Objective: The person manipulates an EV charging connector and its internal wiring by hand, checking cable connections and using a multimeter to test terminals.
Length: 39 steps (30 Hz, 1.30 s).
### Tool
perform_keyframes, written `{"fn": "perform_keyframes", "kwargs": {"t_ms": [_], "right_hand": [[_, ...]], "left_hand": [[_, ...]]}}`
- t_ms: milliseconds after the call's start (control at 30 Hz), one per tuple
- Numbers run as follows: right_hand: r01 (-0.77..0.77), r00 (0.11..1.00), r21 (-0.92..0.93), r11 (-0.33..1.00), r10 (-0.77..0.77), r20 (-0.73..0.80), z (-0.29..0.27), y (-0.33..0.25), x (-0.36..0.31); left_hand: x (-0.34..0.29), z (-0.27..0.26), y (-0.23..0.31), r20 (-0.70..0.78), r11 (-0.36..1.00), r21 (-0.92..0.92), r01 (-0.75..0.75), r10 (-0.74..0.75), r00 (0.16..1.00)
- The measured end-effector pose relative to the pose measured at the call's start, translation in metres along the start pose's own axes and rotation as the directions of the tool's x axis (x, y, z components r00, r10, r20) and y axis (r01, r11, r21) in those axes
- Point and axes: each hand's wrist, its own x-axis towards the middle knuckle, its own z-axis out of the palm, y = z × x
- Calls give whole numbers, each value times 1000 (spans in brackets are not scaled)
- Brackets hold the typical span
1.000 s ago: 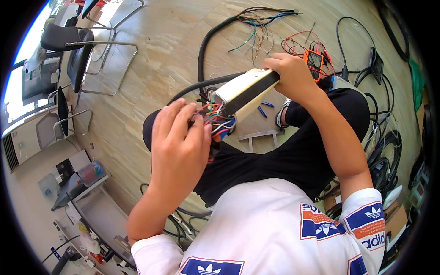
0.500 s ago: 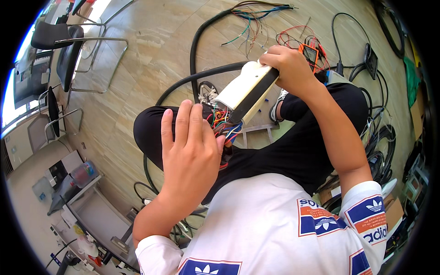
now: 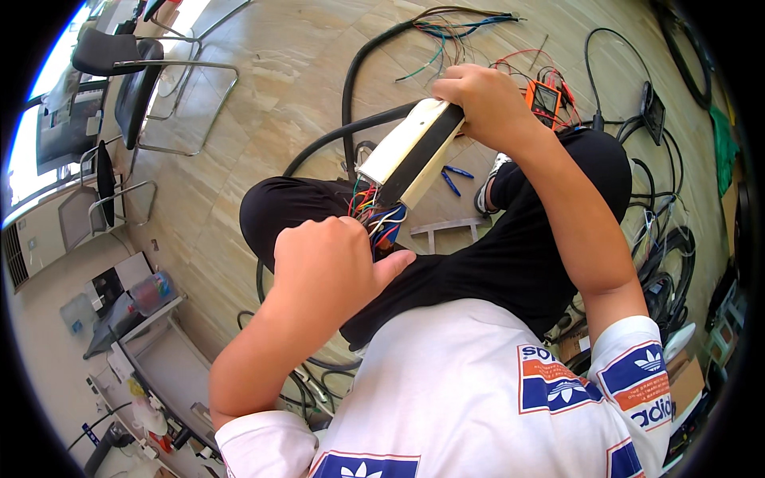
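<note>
My right hand (image 3: 494,102) grips the far end of a long cream-and-black housing (image 3: 401,151), its fingers bent over the end. The housing is tilted, its near end pointing down toward my left knee. Many thin coloured wires (image 3: 368,199) spill from that near end, with a blue part (image 3: 392,223) among them. My left hand (image 3: 323,255) is right beside these wires, back of the hand up. Its thumb sticks out to the right; the other fingers bend down out of sight, so whether they hold a wire is hidden. A thick black cable (image 3: 343,137) runs behind the housing.
On the tiled floor lie an orange multimeter (image 3: 545,102) with red and black leads, blue handles (image 3: 454,179) and a grey metal bracket (image 3: 450,229). Stripped cable ends (image 3: 454,32) spread at the far side. Coiled black cables (image 3: 673,263) lie at right; chairs (image 3: 139,99) stand at left.
My left hand has lowered, its stretched fingers now bent down beside the wires and its thumb out. My right hand and the housing have shifted slightly left, uncovering more of the blue handles.
</note>
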Motion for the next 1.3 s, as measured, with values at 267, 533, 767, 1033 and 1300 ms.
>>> {"fn": "perform_keyframes", "kwargs": {"t_ms": [267, 533, 767, 1033, 1300], "right_hand": [[3, 1000, 9, 1000, -3, -26, 5, -2, 5], [-2, 998, 34, 999, 4, -64, 2, 3, 11], [-448, 589, 884, 132, 788, 180, 46, 20, 9], [67, 660, 592, -803, 481, 577, 41, -77, -29], [136, 605, 480, -867, 456, 652, 77, -94, -32]], "left_hand": [[30, 7, -38, 318, 860, -497, 114, 59, 946], [28, 46, -33, 287, 358, -913, 196, 220, 932], [62, 19, -16, 217, 195, -965, 177, 205, 955], [84, -5, -24, 276, 617, -781, 91, 211, 938], [71, 35, -27, 116, 926, -377, -6, 53, 992]]}}
